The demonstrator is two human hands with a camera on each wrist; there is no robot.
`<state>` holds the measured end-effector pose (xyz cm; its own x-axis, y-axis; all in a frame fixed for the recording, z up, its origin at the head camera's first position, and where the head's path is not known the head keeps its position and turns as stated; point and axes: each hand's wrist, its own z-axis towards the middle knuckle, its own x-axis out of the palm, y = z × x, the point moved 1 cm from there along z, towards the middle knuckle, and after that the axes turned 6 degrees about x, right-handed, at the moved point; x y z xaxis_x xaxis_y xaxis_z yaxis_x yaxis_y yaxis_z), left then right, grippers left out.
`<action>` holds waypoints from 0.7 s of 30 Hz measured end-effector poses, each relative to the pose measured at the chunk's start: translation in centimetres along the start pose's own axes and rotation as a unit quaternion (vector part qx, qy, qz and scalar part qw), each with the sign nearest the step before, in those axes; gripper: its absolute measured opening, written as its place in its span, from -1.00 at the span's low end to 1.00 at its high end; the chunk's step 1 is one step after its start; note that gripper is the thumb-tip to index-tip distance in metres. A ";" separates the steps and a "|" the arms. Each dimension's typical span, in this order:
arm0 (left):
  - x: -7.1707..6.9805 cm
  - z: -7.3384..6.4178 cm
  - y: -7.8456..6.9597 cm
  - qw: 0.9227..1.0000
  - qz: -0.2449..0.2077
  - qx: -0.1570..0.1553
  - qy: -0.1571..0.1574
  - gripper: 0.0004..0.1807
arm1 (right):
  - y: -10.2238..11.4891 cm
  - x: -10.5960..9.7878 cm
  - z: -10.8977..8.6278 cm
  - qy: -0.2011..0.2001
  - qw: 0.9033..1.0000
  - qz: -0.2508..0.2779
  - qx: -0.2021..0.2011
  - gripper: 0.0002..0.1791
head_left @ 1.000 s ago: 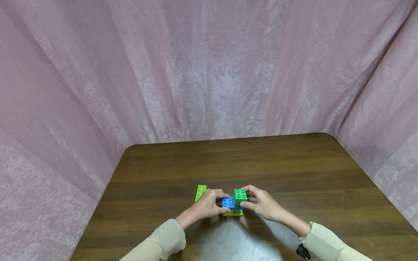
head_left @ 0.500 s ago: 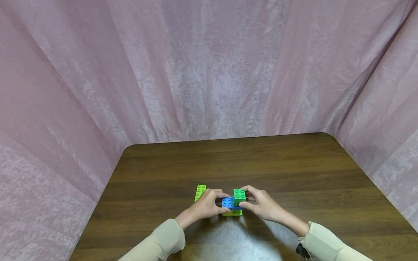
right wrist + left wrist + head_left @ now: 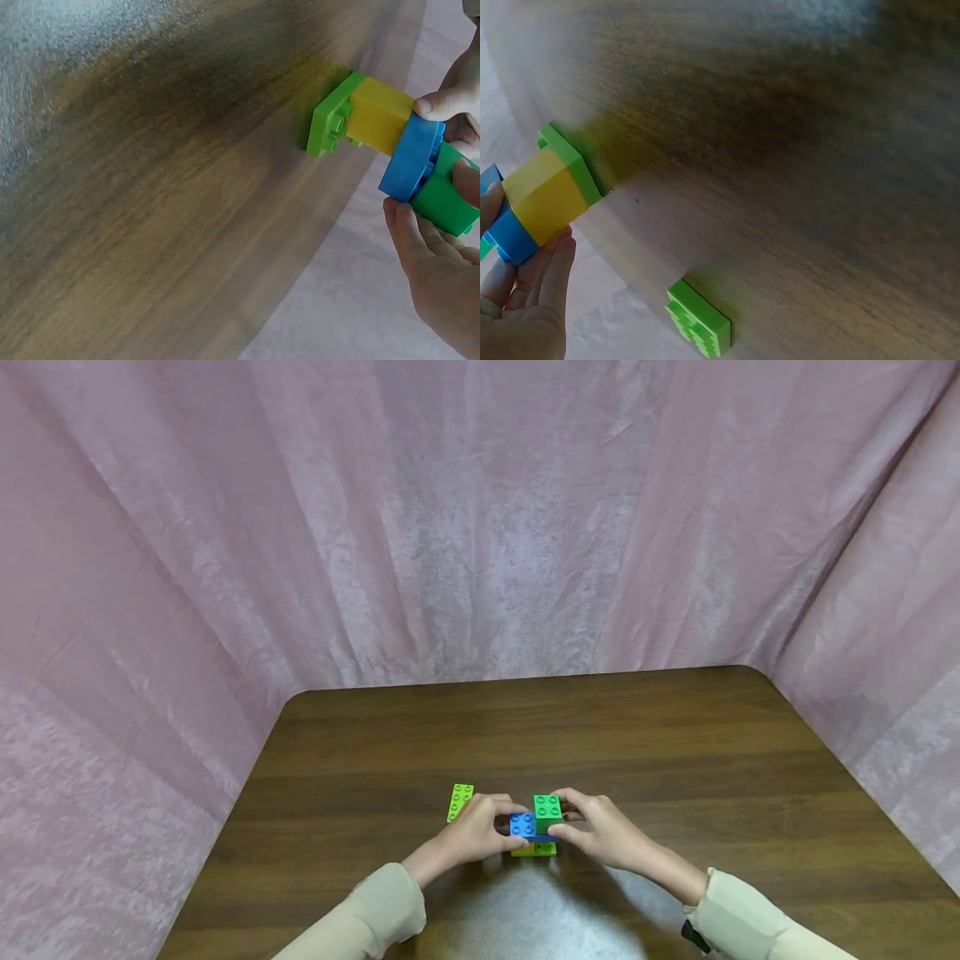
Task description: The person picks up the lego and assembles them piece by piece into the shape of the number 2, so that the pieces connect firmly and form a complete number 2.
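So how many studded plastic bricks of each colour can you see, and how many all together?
Loose lime-green flat plastic brick and bottom lime-green flat plastic brick: 2
Yellow boxy plastic brick: 1
Blue oblong plastic brick: 1
Bright-green cube-like plastic brick: 1
Total: 5 bricks

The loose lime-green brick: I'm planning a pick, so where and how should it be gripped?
Probably across its long sides, from above: the loose lime-green brick lies flat, studs up, and its narrow width suits a pinch. Favour the far end, since the left hand hides the near end in the head view.
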<state>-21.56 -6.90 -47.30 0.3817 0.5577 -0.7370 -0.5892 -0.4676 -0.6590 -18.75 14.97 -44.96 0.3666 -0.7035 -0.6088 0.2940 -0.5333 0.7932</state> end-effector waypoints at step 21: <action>0.1 -0.1 0.1 1.000 -0.001 0.006 -0.011 -0.61 | -0.1 0.3 -0.2 -0.024 0.999 -0.033 -0.034 -0.58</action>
<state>-21.47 -6.97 -47.49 0.3674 0.5727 -0.7328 -0.5974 -0.4586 -0.6579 -18.50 14.94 -45.20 0.3015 -0.6903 -0.6577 0.3761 -0.5478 0.7473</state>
